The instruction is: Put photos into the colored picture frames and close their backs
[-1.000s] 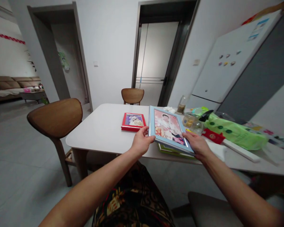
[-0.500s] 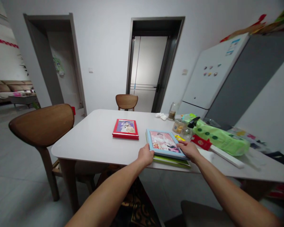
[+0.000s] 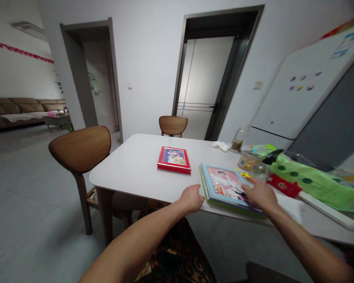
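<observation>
A light blue picture frame (image 3: 227, 184) with a pink picture lies on top of a green frame (image 3: 203, 181) at the table's near edge. My left hand (image 3: 192, 198) is beside the stack's left near corner, its fingers apart and nothing in it. My right hand (image 3: 260, 192) rests on the right side of the blue frame, thumb on the top face; its other fingers are partly hidden, and whether they grip is unclear. Left of this stack, red picture frames (image 3: 174, 159) are stacked on the white table (image 3: 129, 173).
Beyond my right hand stand a glass jar (image 3: 237, 143), a clear food container (image 3: 246, 161), a red packet (image 3: 284, 185) and a green bag (image 3: 318, 186). White tissues (image 3: 220, 146) lie near the far edge. Wooden chairs stand left (image 3: 81, 149) and behind (image 3: 173, 125).
The blue frame has come down squarely over the green one. My left hand has let go of its edge and opened. The view has turned left.
</observation>
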Demonstrator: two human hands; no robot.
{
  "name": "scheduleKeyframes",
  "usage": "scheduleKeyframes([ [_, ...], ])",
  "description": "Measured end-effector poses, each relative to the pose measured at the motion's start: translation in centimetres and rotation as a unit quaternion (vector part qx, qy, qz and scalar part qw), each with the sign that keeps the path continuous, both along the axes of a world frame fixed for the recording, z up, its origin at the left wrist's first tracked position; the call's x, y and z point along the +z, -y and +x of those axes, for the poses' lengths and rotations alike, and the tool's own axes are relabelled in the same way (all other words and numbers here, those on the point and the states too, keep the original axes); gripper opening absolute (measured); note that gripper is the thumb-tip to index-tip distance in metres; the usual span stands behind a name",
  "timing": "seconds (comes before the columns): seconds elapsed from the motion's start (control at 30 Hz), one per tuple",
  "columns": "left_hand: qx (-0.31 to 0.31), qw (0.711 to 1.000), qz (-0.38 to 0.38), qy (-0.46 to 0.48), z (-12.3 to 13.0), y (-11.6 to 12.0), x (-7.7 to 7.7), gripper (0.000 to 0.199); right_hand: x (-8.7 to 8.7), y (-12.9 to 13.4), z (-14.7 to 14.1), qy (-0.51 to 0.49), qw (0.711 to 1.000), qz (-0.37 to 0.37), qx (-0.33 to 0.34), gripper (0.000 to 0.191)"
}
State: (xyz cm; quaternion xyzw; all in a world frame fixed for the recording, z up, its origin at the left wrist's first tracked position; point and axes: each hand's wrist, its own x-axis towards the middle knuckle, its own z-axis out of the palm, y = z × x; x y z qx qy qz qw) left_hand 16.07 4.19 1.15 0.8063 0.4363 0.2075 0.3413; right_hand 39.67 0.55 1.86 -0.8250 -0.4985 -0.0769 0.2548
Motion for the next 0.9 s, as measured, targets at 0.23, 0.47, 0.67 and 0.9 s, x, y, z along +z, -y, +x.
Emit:
scheduleKeyframes([
  [0.23, 0.132, 0.987, -0.025, 0.086, -7.1, -5.3, -0.7, 0.043, 1.8, -9.3, -13.0, 0.131, 0.967, -0.026, 0.217, 0.041],
  [0.47, 0.182, 0.952, -0.135, 0.207, -9.9, -7.7, -2.4, 0.028, -0.5, -14.0, -18.2, 0.161, 0.950, -0.051, 0.264, 0.038],
  [0.67, 0.187, 0.876, -0.264, 0.357, -9.9, -6.7, -2.5, 0.026, -0.4, -10.2, -19.7, 0.167, 0.937, -0.057, 0.301, 0.024],
  [0.9, 0.171, 0.783, -0.266, 0.536, -10.2, -2.2, -1.2, 0.028, 2.9, -4.2, -21.8, 0.023, 0.952, 0.062, 0.298, 0.017],
])
